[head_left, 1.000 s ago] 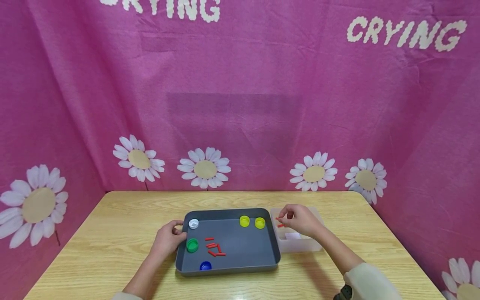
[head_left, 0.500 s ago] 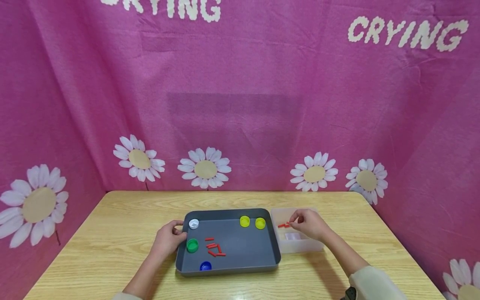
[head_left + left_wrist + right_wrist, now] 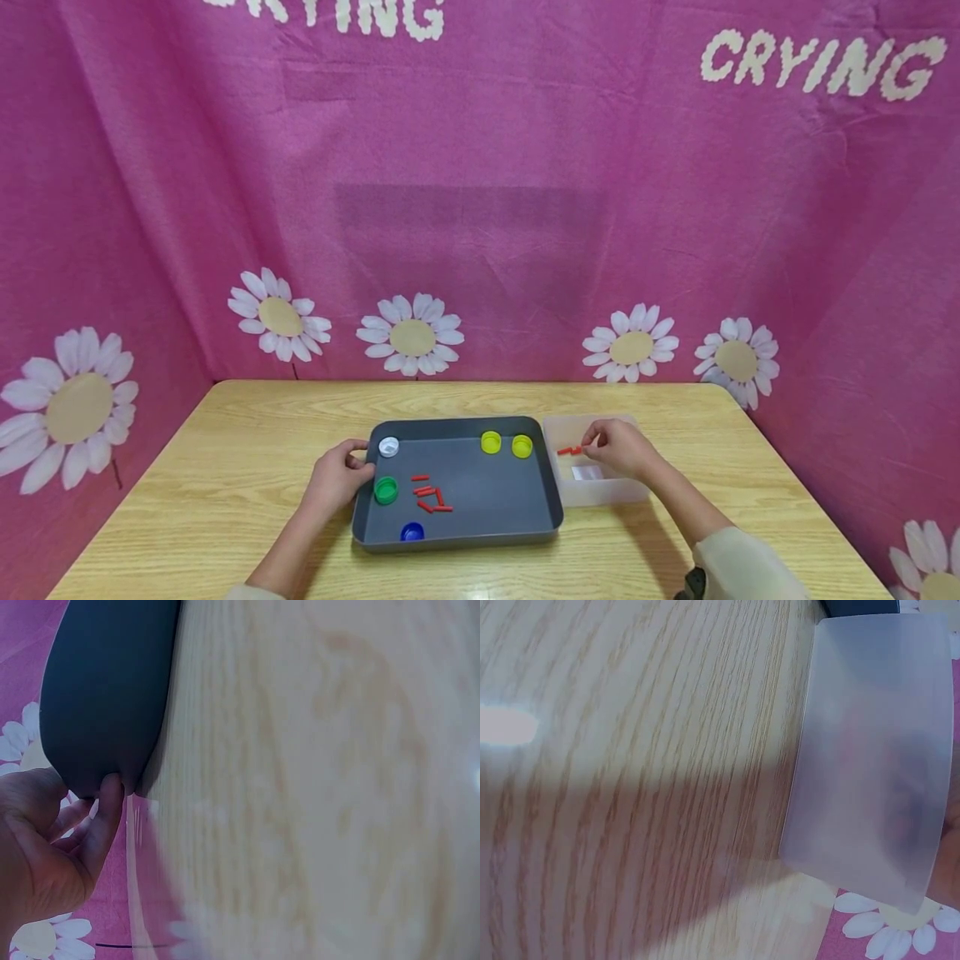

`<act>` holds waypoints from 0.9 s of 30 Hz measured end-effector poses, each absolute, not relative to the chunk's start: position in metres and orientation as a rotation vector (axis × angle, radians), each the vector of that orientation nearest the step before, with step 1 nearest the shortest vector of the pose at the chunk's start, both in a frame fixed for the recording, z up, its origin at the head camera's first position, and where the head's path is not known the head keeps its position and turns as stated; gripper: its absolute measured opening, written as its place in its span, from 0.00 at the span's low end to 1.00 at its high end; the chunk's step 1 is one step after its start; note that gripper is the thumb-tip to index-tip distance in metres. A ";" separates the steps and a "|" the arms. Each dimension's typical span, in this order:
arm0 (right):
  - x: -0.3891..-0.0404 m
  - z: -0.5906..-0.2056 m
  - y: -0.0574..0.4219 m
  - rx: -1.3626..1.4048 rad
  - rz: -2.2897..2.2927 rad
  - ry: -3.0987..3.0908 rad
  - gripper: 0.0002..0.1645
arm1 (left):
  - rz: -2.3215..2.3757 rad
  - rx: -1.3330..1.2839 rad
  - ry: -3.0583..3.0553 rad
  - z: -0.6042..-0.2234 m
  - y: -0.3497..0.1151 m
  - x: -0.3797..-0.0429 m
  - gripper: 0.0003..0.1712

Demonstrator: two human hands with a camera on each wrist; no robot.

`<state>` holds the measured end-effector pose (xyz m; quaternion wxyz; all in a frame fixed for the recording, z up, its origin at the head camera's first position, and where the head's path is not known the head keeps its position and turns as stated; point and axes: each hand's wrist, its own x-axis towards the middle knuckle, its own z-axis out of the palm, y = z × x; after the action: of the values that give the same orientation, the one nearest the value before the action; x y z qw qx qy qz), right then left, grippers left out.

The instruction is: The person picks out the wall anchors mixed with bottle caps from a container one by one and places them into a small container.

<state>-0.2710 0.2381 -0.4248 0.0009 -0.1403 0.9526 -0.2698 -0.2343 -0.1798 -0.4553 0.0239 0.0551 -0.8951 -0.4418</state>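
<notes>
My left hand (image 3: 335, 479) grips the left wall of a dark grey tray (image 3: 495, 500); in the left wrist view the thumb (image 3: 110, 796) presses on the tray's end. Inside the tray lie several short red sticks (image 3: 424, 492), a green cap (image 3: 386, 490), a white cap (image 3: 388, 447), a blue cap (image 3: 412, 532) and two yellow caps (image 3: 491, 442). My right hand (image 3: 624, 450) reaches into a translucent plastic bin (image 3: 600, 493), its thumb and fingertips pinching at a red stick (image 3: 577, 450). Another red stick (image 3: 564, 451) lies to its left. The bin's wall blurs this hand in the right wrist view.
The bin stands against the tray's right side on a wooden table (image 3: 262, 433). A white label (image 3: 587, 472) shows in the bin. Behind the table hangs a pink cloth (image 3: 465, 250) with daisies.
Inside the bin my right hand has shifted right and slightly toward me, its fingertips now lower by the red sticks. The left hand and the tray have stayed in place.
</notes>
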 end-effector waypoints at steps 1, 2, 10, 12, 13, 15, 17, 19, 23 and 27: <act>-0.271 -0.425 0.238 -0.428 -0.843 2.990 0.02 | -1.366 0.170 -2.770 -0.455 -0.180 -0.234 0.23; -0.271 -0.425 0.237 -0.414 -0.844 2.986 0.02 | -1.362 0.164 -2.770 -0.455 -0.180 -0.234 0.23; -0.274 -0.426 0.240 -0.362 -0.819 2.961 0.03 | -1.353 0.150 -2.763 -0.456 -0.179 -0.234 0.23; -0.274 -0.424 0.240 -0.356 -0.817 2.962 0.02 | -1.367 0.157 -2.760 -0.456 -0.179 -0.235 0.23; -0.274 -0.423 0.240 -0.361 -0.816 2.964 0.02 | -1.370 0.157 -2.760 -0.456 -0.179 -0.235 0.23; -0.273 -0.421 0.240 -0.367 -0.824 2.964 0.02 | -1.373 0.157 -2.759 -0.457 -0.179 -0.235 0.23; -0.272 -0.418 0.240 -0.395 -0.835 2.969 0.03 | -1.380 0.159 -2.761 -0.457 -0.179 -0.235 0.23; -0.271 -0.415 0.239 -0.413 -0.851 2.973 0.03 | -1.372 0.150 -2.765 -0.456 -0.179 -0.234 0.23; -0.269 -0.407 0.236 -0.446 -0.880 2.971 0.05 | -1.366 0.135 -2.764 -0.454 -0.179 -0.234 0.24; -0.267 -0.401 0.230 -0.468 -0.899 2.962 0.06 | -1.365 0.143 -2.761 -0.453 -0.179 -0.234 0.23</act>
<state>-0.2670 0.2304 -0.4013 0.0054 -0.1494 0.9462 -0.2870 -0.2335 -0.1791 -0.4528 0.0291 0.0464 -0.8950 -0.4426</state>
